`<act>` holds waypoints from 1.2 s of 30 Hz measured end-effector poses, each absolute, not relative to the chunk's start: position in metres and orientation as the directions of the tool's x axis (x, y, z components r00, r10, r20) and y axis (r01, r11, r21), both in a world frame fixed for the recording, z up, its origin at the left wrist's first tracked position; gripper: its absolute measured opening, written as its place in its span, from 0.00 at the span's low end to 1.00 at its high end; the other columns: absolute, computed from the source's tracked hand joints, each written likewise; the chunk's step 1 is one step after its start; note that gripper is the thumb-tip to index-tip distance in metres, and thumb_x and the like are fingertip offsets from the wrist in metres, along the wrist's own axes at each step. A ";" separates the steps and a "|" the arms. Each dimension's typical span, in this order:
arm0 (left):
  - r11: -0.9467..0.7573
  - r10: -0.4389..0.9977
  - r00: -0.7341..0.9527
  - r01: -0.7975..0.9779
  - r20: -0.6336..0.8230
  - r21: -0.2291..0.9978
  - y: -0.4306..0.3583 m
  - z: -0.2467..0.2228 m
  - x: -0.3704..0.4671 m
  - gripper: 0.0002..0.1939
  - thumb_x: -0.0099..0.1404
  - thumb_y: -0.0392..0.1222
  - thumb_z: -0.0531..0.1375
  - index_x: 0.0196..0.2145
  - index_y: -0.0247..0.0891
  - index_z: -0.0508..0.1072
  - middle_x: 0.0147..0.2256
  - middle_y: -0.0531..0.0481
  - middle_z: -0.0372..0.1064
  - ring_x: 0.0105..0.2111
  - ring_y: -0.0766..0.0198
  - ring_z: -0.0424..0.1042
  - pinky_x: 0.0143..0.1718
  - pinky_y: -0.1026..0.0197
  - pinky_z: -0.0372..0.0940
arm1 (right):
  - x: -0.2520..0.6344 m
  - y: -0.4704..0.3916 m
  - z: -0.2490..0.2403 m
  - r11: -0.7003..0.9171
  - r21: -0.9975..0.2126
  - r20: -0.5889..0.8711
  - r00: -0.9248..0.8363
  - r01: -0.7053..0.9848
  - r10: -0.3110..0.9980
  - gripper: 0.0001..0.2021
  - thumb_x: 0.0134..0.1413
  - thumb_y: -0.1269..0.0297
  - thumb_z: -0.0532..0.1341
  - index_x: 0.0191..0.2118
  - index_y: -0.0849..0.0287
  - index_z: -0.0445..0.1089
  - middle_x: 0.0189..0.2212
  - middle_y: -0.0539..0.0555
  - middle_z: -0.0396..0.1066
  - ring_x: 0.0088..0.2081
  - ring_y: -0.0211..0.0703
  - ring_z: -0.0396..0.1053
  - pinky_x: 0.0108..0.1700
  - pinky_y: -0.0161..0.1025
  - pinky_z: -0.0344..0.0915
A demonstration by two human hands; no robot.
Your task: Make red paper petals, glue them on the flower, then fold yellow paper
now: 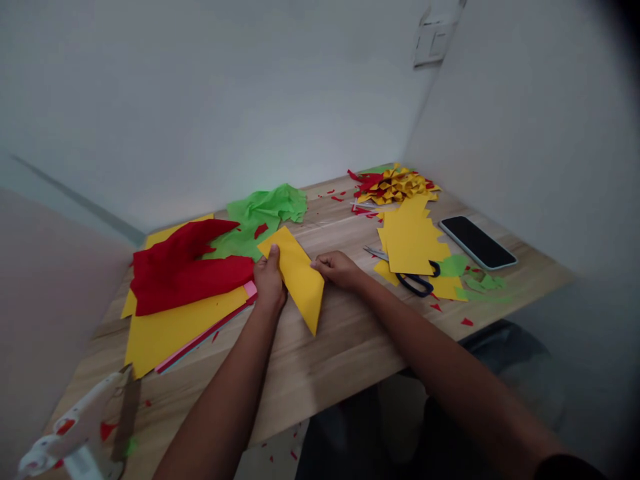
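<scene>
A folded piece of yellow paper (299, 273) is held up over the middle of the table, its lower end tapering to a point. My left hand (270, 280) grips its left edge, the thumb lying on top and the fingers mostly hidden beneath. On the right edge, my right hand (337, 268) pinches the paper between thumb and curled fingers. To the right lie scissors (415, 283) with dark handles, partly covered by cut yellow sheets (411, 237). Left of my hands, red crepe paper (193, 270) rests on a stack of yellow sheets (175, 327).
Green crepe paper (270, 207) lies at the back. A pile of folded yellow pieces (397, 185) with red scraps sits at the far right. A phone (477, 241) lies near the right wall. A white glue gun (75, 423) is at the table's near left corner.
</scene>
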State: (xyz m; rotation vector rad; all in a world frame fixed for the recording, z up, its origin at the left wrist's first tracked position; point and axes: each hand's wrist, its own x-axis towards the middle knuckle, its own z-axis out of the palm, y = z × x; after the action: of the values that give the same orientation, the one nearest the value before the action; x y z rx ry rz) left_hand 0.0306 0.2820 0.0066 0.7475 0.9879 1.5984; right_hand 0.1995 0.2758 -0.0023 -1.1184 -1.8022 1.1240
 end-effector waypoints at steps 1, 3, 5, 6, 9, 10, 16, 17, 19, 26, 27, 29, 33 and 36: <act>-0.090 0.973 -0.229 -0.465 -0.022 0.881 0.282 0.007 0.030 0.21 0.53 0.56 0.69 0.36 0.36 0.75 0.33 0.47 0.80 0.32 0.58 0.79 0.37 0.57 0.73 | 0.199 0.276 -0.002 0.252 -0.920 0.144 -0.341 0.300 0.929 0.20 0.56 0.51 0.56 0.19 0.57 0.58 0.16 0.44 0.54 0.22 0.35 0.52 0.26 0.35 0.46; -0.066 0.982 -0.184 -0.481 -0.027 0.874 0.282 0.007 0.030 0.21 0.52 0.54 0.70 0.36 0.35 0.76 0.34 0.45 0.80 0.34 0.56 0.80 0.39 0.56 0.73 | 0.198 0.276 -0.002 0.268 -0.912 0.174 -0.299 0.310 0.938 0.19 0.57 0.51 0.55 0.21 0.56 0.57 0.18 0.44 0.53 0.24 0.35 0.52 0.27 0.35 0.46; -0.038 0.990 -0.134 -0.486 -0.032 0.873 0.281 0.006 0.031 0.20 0.50 0.50 0.72 0.36 0.34 0.77 0.34 0.43 0.80 0.36 0.54 0.80 0.40 0.55 0.73 | 0.198 0.276 -0.001 0.272 -0.910 0.191 -0.265 0.313 0.945 0.17 0.58 0.51 0.54 0.23 0.56 0.58 0.19 0.45 0.55 0.25 0.36 0.54 0.28 0.35 0.48; -0.032 0.992 -0.120 -0.487 -0.031 0.873 0.281 0.005 0.031 0.20 0.50 0.48 0.73 0.36 0.33 0.77 0.34 0.42 0.80 0.37 0.53 0.80 0.40 0.55 0.73 | 0.198 0.275 -0.001 0.272 -0.910 0.194 -0.259 0.312 0.946 0.17 0.58 0.51 0.53 0.24 0.57 0.60 0.20 0.45 0.56 0.25 0.36 0.55 0.28 0.34 0.49; -0.059 0.990 -0.139 -0.499 -0.013 0.864 0.281 0.004 0.033 0.19 0.50 0.47 0.73 0.37 0.35 0.77 0.35 0.44 0.80 0.39 0.53 0.79 0.42 0.55 0.73 | 0.198 0.274 0.000 0.269 -0.912 0.174 -0.300 0.309 0.938 0.17 0.57 0.50 0.55 0.25 0.58 0.63 0.20 0.45 0.60 0.25 0.36 0.57 0.29 0.34 0.51; -0.071 0.989 -0.151 -0.505 -0.006 0.860 0.281 0.004 0.033 0.19 0.50 0.48 0.72 0.37 0.35 0.77 0.35 0.44 0.80 0.39 0.54 0.79 0.43 0.55 0.73 | 0.198 0.274 0.000 0.267 -0.912 0.163 -0.320 0.312 0.933 0.18 0.56 0.50 0.56 0.24 0.58 0.64 0.19 0.45 0.60 0.24 0.36 0.58 0.28 0.34 0.51; -0.090 0.982 -0.190 -0.544 -0.018 0.834 0.287 0.003 0.028 0.19 0.56 0.52 0.69 0.39 0.36 0.76 0.41 0.43 0.79 0.41 0.55 0.79 0.46 0.54 0.72 | 0.201 0.273 0.000 0.236 -0.920 0.108 -0.377 0.313 0.920 0.18 0.58 0.55 0.56 0.22 0.59 0.65 0.17 0.45 0.60 0.22 0.35 0.56 0.28 0.34 0.51; -0.087 0.981 -0.193 -0.552 -0.026 0.829 0.289 0.003 0.027 0.19 0.58 0.53 0.68 0.40 0.37 0.76 0.42 0.44 0.79 0.41 0.56 0.79 0.47 0.54 0.72 | 0.201 0.273 0.000 0.231 -0.921 0.102 -0.380 0.312 0.919 0.18 0.58 0.55 0.56 0.21 0.59 0.65 0.16 0.45 0.60 0.21 0.35 0.56 0.28 0.34 0.51; -0.075 0.981 -0.191 -0.564 -0.041 0.822 0.290 0.003 0.025 0.18 0.60 0.53 0.66 0.42 0.39 0.75 0.44 0.44 0.79 0.42 0.57 0.78 0.48 0.54 0.72 | 0.201 0.273 0.001 0.224 -0.924 0.094 -0.385 0.309 0.918 0.18 0.59 0.55 0.56 0.21 0.59 0.65 0.16 0.45 0.60 0.21 0.35 0.56 0.28 0.34 0.51; 0.060 0.997 -0.020 -0.502 -0.081 0.863 0.280 0.010 0.028 0.20 0.50 0.46 0.73 0.38 0.33 0.76 0.39 0.38 0.79 0.44 0.48 0.78 0.47 0.50 0.73 | 0.201 0.274 0.000 0.219 -0.933 0.094 -0.393 0.286 0.915 0.19 0.59 0.53 0.55 0.22 0.59 0.66 0.17 0.46 0.61 0.22 0.36 0.57 0.28 0.34 0.53; 0.069 0.997 -0.008 -0.489 -0.083 0.870 0.278 0.011 0.029 0.21 0.48 0.44 0.74 0.38 0.33 0.76 0.38 0.39 0.79 0.43 0.47 0.78 0.47 0.50 0.73 | 0.201 0.274 0.000 0.220 -0.934 0.095 -0.397 0.282 0.913 0.20 0.59 0.52 0.56 0.22 0.59 0.66 0.17 0.46 0.62 0.22 0.36 0.57 0.28 0.34 0.53; 0.070 0.997 -0.005 -0.471 -0.083 0.879 0.276 0.013 0.031 0.22 0.47 0.44 0.75 0.38 0.33 0.76 0.38 0.40 0.79 0.42 0.48 0.79 0.47 0.50 0.73 | 0.202 0.274 0.000 0.221 -0.936 0.095 -0.406 0.275 0.909 0.21 0.58 0.49 0.56 0.22 0.59 0.66 0.17 0.46 0.62 0.22 0.36 0.58 0.28 0.34 0.53; 0.065 0.996 -0.022 -0.447 -0.084 0.892 0.276 0.013 0.031 0.22 0.47 0.46 0.75 0.37 0.33 0.76 0.37 0.41 0.79 0.39 0.50 0.79 0.45 0.50 0.74 | 0.202 0.274 0.001 0.225 -0.936 0.097 -0.416 0.270 0.904 0.22 0.58 0.47 0.56 0.22 0.59 0.66 0.17 0.46 0.61 0.22 0.36 0.58 0.28 0.34 0.54; 0.050 0.996 -0.041 -0.431 -0.075 0.901 0.278 0.011 0.031 0.23 0.46 0.46 0.75 0.38 0.34 0.76 0.37 0.42 0.80 0.36 0.52 0.80 0.44 0.51 0.74 | 0.202 0.274 0.000 0.228 -0.936 0.098 -0.420 0.270 0.902 0.20 0.59 0.49 0.55 0.23 0.59 0.65 0.17 0.45 0.61 0.22 0.36 0.58 0.28 0.34 0.53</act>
State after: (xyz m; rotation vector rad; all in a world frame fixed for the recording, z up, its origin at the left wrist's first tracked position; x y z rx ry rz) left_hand 0.0306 0.2780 0.0108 0.8046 0.9444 1.3806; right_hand 0.2024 0.2736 0.0005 -1.0813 -1.8320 1.2005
